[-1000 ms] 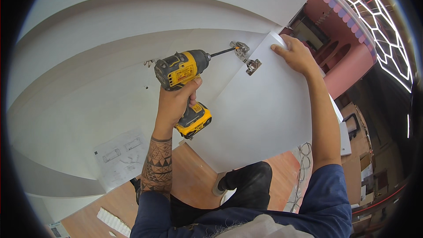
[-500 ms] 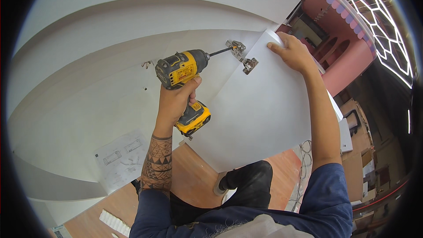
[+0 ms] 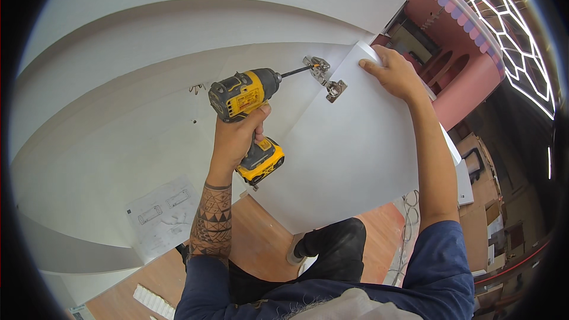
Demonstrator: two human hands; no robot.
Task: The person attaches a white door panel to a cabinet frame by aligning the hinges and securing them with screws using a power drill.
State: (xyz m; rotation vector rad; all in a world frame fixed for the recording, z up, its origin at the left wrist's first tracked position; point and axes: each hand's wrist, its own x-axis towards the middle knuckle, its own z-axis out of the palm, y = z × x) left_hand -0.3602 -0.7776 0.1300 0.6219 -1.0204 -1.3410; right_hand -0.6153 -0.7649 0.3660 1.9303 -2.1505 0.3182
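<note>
Gleaming silver hinge (image 3: 325, 79), yellow-black drill (image 3: 245, 92)

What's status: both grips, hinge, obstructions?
Left grip on yellow drill, bit at metal hinge. Right grip on edge of white panel. No obstruction visible.

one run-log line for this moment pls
left hand: grips yellow-black cordless drill, bit at metal cabinet hinge | right hand: grips white door panel by edge | nearby: diagram sheet

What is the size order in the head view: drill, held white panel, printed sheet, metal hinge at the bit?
Held white panel
Drill and printed sheet: too alike to rank
Metal hinge
</note>
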